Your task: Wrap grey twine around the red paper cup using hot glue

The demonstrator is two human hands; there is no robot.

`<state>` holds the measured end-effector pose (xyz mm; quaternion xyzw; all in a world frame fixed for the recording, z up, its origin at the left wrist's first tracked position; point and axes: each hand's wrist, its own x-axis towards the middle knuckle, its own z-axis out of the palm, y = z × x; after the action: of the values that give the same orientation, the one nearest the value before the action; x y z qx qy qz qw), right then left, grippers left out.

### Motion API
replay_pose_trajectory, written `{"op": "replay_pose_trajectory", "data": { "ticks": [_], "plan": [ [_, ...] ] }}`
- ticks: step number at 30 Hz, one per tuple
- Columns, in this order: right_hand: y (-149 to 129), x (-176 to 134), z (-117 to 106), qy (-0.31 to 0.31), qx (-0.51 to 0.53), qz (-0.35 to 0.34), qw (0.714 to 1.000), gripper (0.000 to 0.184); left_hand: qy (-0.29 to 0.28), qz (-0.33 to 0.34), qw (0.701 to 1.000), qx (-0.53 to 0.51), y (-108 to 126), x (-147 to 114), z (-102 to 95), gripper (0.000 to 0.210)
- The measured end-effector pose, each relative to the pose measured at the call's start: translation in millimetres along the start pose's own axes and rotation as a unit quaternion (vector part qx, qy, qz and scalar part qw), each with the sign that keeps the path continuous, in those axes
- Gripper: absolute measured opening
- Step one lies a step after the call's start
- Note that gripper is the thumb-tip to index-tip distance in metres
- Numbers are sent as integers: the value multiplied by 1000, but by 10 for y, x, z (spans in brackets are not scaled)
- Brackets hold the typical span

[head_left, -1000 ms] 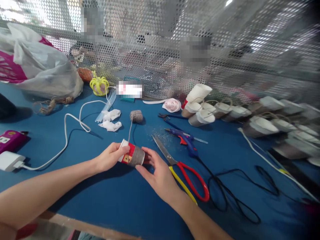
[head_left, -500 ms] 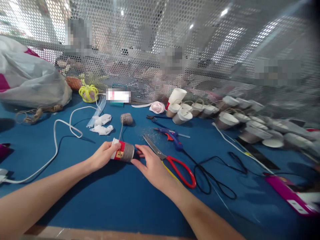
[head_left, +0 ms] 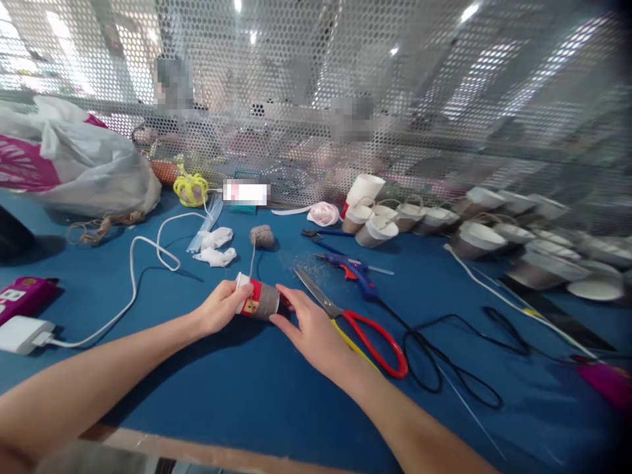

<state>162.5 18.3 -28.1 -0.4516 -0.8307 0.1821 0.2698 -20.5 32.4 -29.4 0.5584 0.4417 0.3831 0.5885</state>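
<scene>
A paper cup [head_left: 267, 301] lies on its side above the blue table, partly wrapped in grey-brown yarn with a red printed band still showing. My left hand [head_left: 220, 308] is closed around its white rim end, thumb on top. At the wrapped end, my right hand [head_left: 313, 329] holds the cup between thumb and fingers. A strand runs from the cup up to a small ball of yarn [head_left: 262, 236] just behind it. Right of my right hand lie large scissors [head_left: 376, 339] with red handles, blades partly opened. A blue glue gun [head_left: 356, 271] rests beyond them.
Several yarn-wrapped cups [head_left: 476, 238] stand at the back right. Pliers [head_left: 326, 232], a pink ribbon roll [head_left: 323, 214] and white scraps [head_left: 216, 247] lie behind my hands. A white cable [head_left: 133, 283] crosses the left side near a plastic bag [head_left: 103, 161]. Perforated mesh [head_left: 296, 85] closes the back.
The view has swung a little left, so everything appears shifted right. My right thumb and fingers have come closer around the cup's wrapped end. My left hand keeps its hold.
</scene>
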Motion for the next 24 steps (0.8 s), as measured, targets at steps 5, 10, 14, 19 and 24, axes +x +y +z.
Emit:
{"op": "replay_pose_trajectory", "data": {
  "ticks": [5,10,14,19,24],
  "plan": [
    [56,90,-402,138,-2,51,989,32,-14,-2,1000,17,-32,-19,3,42],
    [499,290,-1001,132,-176,284,933,36,-13,12,999,46,-47,-13,-8,43],
    [896,373,-1102,29,-209,363,908,25,-23,14,999,46,-22,-22,-1,42],
    [1039,392,-962,-36,-173,403,898,28,-22,23,996,82,-31,-33,-3,44],
    [944,356,-943,32,-75,409,909,28,-7,10,997,79,-17,-27,1,44]
  ]
}}
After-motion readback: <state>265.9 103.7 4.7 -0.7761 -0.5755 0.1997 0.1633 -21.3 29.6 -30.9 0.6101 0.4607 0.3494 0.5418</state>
